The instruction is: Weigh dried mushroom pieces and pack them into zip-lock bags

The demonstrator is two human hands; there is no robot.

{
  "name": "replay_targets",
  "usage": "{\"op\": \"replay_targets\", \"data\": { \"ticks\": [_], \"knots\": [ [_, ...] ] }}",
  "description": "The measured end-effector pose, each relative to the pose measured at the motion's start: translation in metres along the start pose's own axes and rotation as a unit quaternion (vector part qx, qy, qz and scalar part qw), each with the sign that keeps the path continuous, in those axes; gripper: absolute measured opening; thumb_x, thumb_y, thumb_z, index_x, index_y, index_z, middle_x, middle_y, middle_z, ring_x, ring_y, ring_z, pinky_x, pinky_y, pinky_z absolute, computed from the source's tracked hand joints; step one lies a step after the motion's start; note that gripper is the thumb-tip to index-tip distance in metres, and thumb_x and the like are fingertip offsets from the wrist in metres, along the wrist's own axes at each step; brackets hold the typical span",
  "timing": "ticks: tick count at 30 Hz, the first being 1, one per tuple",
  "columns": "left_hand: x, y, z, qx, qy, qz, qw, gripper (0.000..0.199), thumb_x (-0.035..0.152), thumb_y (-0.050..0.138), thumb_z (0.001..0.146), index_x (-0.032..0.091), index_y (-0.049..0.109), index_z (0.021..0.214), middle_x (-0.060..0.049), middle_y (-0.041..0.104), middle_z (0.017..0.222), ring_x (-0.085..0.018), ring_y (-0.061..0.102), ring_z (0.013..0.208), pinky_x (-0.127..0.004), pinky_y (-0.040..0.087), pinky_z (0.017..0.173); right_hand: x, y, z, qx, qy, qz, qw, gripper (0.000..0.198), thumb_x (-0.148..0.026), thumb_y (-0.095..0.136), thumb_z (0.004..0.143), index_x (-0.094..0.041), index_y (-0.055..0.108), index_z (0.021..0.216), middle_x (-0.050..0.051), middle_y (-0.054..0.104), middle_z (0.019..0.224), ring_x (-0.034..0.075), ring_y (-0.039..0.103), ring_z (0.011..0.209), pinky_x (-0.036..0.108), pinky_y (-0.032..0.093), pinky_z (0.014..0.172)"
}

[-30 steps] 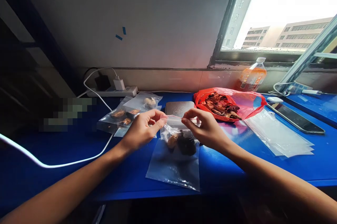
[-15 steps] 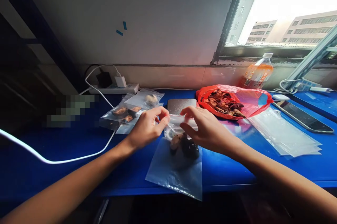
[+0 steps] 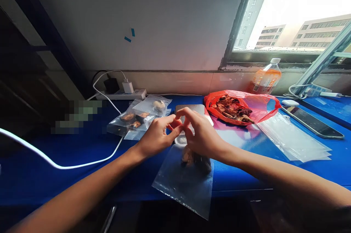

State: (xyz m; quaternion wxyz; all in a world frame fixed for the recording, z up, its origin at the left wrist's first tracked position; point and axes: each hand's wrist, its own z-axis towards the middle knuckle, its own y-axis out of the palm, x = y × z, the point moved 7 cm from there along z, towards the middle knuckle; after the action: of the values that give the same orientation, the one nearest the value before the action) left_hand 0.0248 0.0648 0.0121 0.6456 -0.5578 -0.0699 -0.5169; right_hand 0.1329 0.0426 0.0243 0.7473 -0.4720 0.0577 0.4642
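Observation:
My left hand (image 3: 157, 134) and my right hand (image 3: 204, 134) meet with fingertips pinched together at the top of a clear plastic bag (image 3: 181, 189). The bag's top edge is mostly hidden by my fingers. Dark and light brown dried pieces (image 3: 196, 160), perhaps mushrooms, lie in its upper half, partly behind my right hand. Its lower end reaches past the table's front edge. Just behind my fingers is a flat device with a silver plate (image 3: 193, 109), partly covered. A red plastic bag (image 3: 264, 114) of brown dried slices (image 3: 231, 107) stands open beyond my right hand.
Several filled clear bags (image 3: 137, 118) lie on the blue table (image 3: 82, 182) at left, by a white cable (image 3: 95, 166) and power strip (image 3: 128, 95). To the right are flat clear bags (image 3: 296, 140), a phone (image 3: 312, 121) and a drink bottle (image 3: 265, 77).
My right hand has moved left, and its fingers now meet those of my left hand at the bag's top. The bag hangs slightly lower in view.

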Motion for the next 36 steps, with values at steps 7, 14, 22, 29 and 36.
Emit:
{"op": "replay_targets", "data": {
  "ticks": [7, 14, 22, 29, 36],
  "knots": [
    [0.022, -0.015, -0.005, 0.061, 0.099, 0.102, 0.988, 0.016, 0.023, 0.052, 0.091, 0.016, 0.063, 0.082, -0.002, 0.067, 0.077, -0.014, 0.060, 0.069, -0.027, 0.046, 0.066, 0.008, -0.010, -0.002, -0.010, 0.070, 0.128, 0.989, 0.028, -0.008, 0.053, 0.079, -0.023, 0.051, 0.103, -0.001, 0.060, 0.083, 0.014, 0.057, 0.078, 0.028, 0.043, 0.072],
    [0.041, -0.024, -0.009, 0.118, 0.129, 0.139, 0.975, 0.016, 0.017, 0.052, 0.091, 0.017, 0.063, 0.079, 0.000, 0.066, 0.074, -0.013, 0.061, 0.067, -0.025, 0.046, 0.063, 0.013, -0.024, -0.001, -0.004, 0.083, 0.124, 0.989, 0.025, -0.010, 0.053, 0.077, -0.023, 0.053, 0.098, -0.002, 0.056, 0.081, 0.013, 0.054, 0.078, 0.029, 0.042, 0.076],
    [0.035, -0.045, -0.009, 0.166, 0.091, 0.150, 0.970, 0.015, 0.022, 0.055, 0.090, 0.018, 0.062, 0.077, 0.000, 0.067, 0.073, -0.012, 0.060, 0.064, -0.023, 0.044, 0.057, 0.027, -0.039, 0.006, 0.042, 0.135, 0.100, 0.985, 0.021, -0.015, 0.055, 0.074, -0.023, 0.052, 0.094, -0.002, 0.056, 0.081, 0.013, 0.053, 0.074, 0.027, 0.041, 0.068],
    [0.025, -0.058, -0.006, 0.190, 0.029, 0.143, 0.971, 0.017, 0.030, 0.055, 0.088, 0.020, 0.064, 0.079, 0.001, 0.068, 0.073, -0.013, 0.060, 0.065, -0.024, 0.043, 0.056, 0.049, -0.044, 0.005, 0.046, 0.185, 0.133, 0.973, 0.024, -0.024, 0.058, 0.073, -0.024, 0.049, 0.095, -0.003, 0.053, 0.080, 0.012, 0.051, 0.067, 0.027, 0.039, 0.061],
    [0.018, -0.062, -0.004, 0.200, 0.007, 0.127, 0.971, 0.018, 0.033, 0.057, 0.087, 0.020, 0.066, 0.080, 0.002, 0.068, 0.072, -0.013, 0.060, 0.066, -0.024, 0.042, 0.054, 0.057, -0.050, 0.003, 0.056, 0.213, 0.189, 0.957, 0.030, -0.028, 0.060, 0.069, -0.024, 0.047, 0.095, -0.004, 0.053, 0.075, 0.009, 0.042, 0.057, 0.024, 0.031, 0.052]
  ]
}}
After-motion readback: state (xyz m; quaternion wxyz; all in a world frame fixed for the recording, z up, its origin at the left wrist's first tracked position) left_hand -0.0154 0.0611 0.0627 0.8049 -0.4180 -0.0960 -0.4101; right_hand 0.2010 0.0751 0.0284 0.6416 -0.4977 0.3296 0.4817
